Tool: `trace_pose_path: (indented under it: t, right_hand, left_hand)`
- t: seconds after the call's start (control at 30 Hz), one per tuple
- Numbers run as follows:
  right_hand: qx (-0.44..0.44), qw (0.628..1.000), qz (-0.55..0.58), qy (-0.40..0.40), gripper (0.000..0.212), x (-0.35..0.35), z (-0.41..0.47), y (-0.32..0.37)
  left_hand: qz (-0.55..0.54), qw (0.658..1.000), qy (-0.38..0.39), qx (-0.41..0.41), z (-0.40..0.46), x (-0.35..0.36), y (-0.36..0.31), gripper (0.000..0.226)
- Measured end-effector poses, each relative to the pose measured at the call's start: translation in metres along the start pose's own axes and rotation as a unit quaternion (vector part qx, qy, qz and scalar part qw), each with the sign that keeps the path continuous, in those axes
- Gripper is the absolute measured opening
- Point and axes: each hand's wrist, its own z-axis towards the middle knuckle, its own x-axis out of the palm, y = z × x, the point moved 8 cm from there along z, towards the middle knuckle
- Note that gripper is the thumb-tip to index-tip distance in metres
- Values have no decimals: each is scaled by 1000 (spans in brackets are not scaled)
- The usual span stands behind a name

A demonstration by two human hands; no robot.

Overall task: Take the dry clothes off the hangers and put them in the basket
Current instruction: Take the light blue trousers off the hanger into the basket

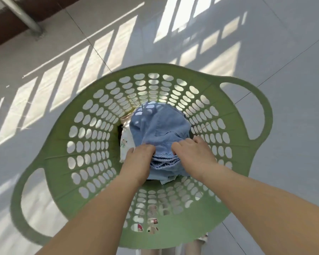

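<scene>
A round green plastic basket [85, 144] with oval holes and two loop handles stands on the floor right below me. At its bottom lies a blue denim garment [160, 127] with an elastic waistband, on top of a white patterned cloth [126, 142]. My left hand [138, 161] grips the garment's near left edge. My right hand [193, 153] presses down on its near right edge, fingers curled into the fabric. No hangers are in view.
Pale grey floor tiles [284, 52] surround the basket, striped with sunlight. A grey metal pole [24, 17] meets the floor at the top left beside a dark brown wall base. Feet in patterned footwear show through the basket's near wall.
</scene>
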Motion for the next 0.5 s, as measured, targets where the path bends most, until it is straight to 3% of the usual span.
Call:
trace_pose_path:
  t: [0.17,0.3,0.4,0.5]
  right_hand:
    - [3,999,10,51,34,33,15,3]
    - [33,998,47,34,41,16,20,-10]
    - [36,998,45,-2,40,-26,25,-22]
    - [64,990,90,-86,37,-93,21,-37]
  left_hand:
    - [13,999,43,21,6,23,-1,21]
    - [-26,999,38,-3,8,-6,-4,21]
    - [-46,999,-26,-3,16,-57,-10,23]
    - [-82,989,-119,20,21,-122,-18,30]
